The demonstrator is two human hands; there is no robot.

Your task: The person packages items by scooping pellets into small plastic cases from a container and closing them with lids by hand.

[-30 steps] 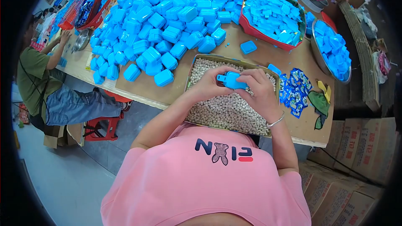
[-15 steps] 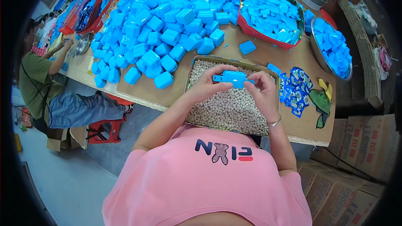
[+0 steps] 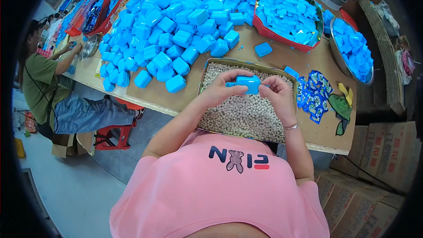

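Observation:
A small blue plastic case (image 3: 249, 83) hangs between my hands over a tin tray (image 3: 203, 72) full of small pale round pellets (image 3: 242, 117). My left hand (image 3: 222, 89) is closed round the case's left end, thumb in front. At the right end, my right hand (image 3: 278, 93) pinches it with thumb and fingertips. Whether anything is inside the case cannot be seen. Another blue piece (image 3: 291, 72) lies by the tray's upper right corner, and a single blue case (image 3: 263, 49) rests on the table beyond the tray.
Blue cases (image 3: 176, 39) form a large heap behind the tray. A red tub (image 3: 282, 38) and a metal bowl (image 3: 369, 80) hold blue pieces. Blue printed packets (image 3: 313, 94) and a green-and-yellow cloth item (image 3: 339, 105) lie at right. At left sits another person (image 3: 46, 79); cartons (image 3: 383, 150) stand at right.
The left-end tab of the case, visible before, is now covered by my left fingers. My right fingertips have closed in a little at the right end. The view has shifted slightly.

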